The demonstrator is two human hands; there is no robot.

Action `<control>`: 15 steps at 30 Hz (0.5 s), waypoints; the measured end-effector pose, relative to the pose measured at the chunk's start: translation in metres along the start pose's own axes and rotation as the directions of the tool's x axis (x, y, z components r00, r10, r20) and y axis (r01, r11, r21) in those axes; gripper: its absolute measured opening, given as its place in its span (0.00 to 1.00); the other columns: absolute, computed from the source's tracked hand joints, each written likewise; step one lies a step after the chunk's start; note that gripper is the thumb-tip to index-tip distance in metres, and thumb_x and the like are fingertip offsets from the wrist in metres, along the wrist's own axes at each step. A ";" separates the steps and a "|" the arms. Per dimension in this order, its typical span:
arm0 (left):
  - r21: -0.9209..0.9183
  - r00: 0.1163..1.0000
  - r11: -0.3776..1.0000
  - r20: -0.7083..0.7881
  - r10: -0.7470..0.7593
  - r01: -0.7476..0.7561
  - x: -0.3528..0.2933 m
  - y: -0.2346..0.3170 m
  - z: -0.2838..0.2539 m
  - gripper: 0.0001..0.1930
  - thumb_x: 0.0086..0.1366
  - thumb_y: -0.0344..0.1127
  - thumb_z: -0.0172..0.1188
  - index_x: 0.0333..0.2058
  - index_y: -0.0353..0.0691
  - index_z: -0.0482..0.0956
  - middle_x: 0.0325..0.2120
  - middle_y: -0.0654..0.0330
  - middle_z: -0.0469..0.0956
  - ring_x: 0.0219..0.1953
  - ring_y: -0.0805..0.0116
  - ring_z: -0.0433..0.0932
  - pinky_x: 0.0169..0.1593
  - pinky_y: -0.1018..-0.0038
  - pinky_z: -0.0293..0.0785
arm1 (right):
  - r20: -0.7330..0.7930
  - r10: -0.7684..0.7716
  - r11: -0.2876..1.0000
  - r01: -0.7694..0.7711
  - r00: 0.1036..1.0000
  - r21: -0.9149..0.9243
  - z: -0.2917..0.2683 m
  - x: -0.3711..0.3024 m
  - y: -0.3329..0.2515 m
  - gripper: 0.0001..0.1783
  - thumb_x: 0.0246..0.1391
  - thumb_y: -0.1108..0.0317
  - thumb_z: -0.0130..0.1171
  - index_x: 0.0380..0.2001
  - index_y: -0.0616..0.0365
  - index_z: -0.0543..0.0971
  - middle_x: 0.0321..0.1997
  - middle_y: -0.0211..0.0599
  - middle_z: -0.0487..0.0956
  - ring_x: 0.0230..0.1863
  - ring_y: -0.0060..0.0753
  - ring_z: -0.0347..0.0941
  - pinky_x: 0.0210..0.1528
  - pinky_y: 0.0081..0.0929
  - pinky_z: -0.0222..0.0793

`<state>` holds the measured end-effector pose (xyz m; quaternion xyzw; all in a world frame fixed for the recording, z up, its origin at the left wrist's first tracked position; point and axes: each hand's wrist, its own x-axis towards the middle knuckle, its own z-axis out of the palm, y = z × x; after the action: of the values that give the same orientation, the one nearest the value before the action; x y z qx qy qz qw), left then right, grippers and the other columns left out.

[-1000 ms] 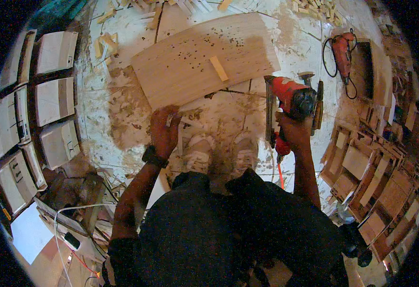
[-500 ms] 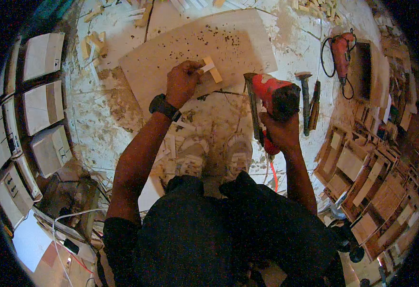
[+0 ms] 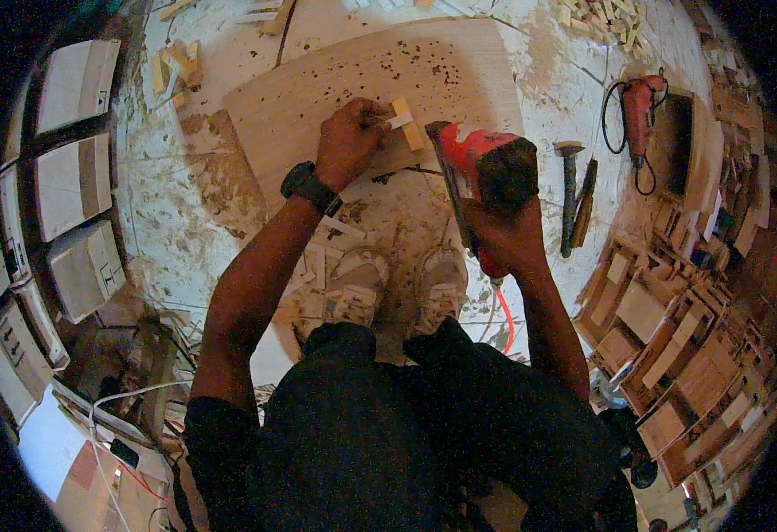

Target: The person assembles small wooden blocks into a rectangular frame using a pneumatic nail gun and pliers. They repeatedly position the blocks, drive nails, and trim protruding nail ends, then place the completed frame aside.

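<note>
My left hand (image 3: 350, 142), a dark watch on its wrist, pinches the end of a narrow white strip (image 3: 400, 121). The strip lies across a small light wooden block (image 3: 413, 135), the two forming a T. Both are over a large wooden board (image 3: 317, 84) on the floor. In my right hand (image 3: 503, 232) is a red and black nail gun (image 3: 484, 158), gripped by its handle, with an orange-red hose (image 3: 507, 321) running down from it. The nail gun's nose is just right of the block, with a small gap between them.
A hammer (image 3: 569, 199) lies right of the nail gun beside a dark narrow tool (image 3: 586, 199). Farther right is a red corded power tool (image 3: 638, 111). Wood offcuts (image 3: 681, 328) are stacked at the right, cartons (image 3: 74, 182) at the left. Small blocks (image 3: 603, 19) are heaped at the far right.
The nail gun in my right hand has moved left and slightly away from me, closer to the block. My left hand, still holding the strip, has shifted slightly right and farther away.
</note>
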<state>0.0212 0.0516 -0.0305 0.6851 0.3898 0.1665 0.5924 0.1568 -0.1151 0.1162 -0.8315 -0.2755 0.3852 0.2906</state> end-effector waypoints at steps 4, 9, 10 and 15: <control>-0.052 1.000 0.999 0.000 -0.015 0.015 0.002 -0.003 0.001 0.12 0.54 0.30 0.61 0.37 0.35 0.74 0.26 0.54 0.80 0.23 0.68 0.79 0.30 0.72 0.75 | -0.012 -0.089 0.996 0.088 0.996 -0.016 0.007 0.006 -0.007 0.15 0.40 0.67 0.62 0.34 0.60 0.76 0.33 0.38 0.79 0.33 0.33 0.75 0.40 0.31 0.70; 0.057 1.000 0.998 -0.006 0.030 -0.030 0.002 -0.002 0.000 0.12 0.54 0.30 0.61 0.37 0.36 0.75 0.26 0.55 0.80 0.24 0.66 0.79 0.32 0.71 0.75 | 0.074 -0.003 1.000 0.004 0.997 -0.023 0.014 0.016 -0.010 0.19 0.38 0.70 0.60 0.39 0.59 0.75 0.36 0.34 0.77 0.36 0.29 0.72 0.42 0.29 0.69; 0.085 0.999 0.996 -0.015 0.033 -0.031 0.002 -0.002 -0.001 0.12 0.53 0.31 0.61 0.37 0.36 0.75 0.26 0.55 0.80 0.24 0.66 0.79 0.32 0.71 0.75 | 0.081 -0.027 1.000 0.027 0.996 0.002 0.015 0.018 -0.010 0.19 0.38 0.70 0.60 0.38 0.59 0.75 0.35 0.34 0.77 0.36 0.29 0.72 0.42 0.29 0.69; 0.116 0.992 0.986 -0.039 0.123 -0.118 0.005 0.000 -0.002 0.13 0.52 0.32 0.62 0.37 0.37 0.75 0.26 0.55 0.80 0.26 0.65 0.79 0.34 0.71 0.75 | 0.097 -0.037 0.999 0.037 0.995 0.000 0.024 0.026 -0.011 0.15 0.38 0.71 0.58 0.35 0.59 0.75 0.32 0.33 0.77 0.33 0.28 0.71 0.39 0.28 0.68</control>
<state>0.0226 0.0565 -0.0315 0.7359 0.3700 0.1956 0.5323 0.1488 -0.0833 0.0986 -0.8069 -0.3049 0.4193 0.2832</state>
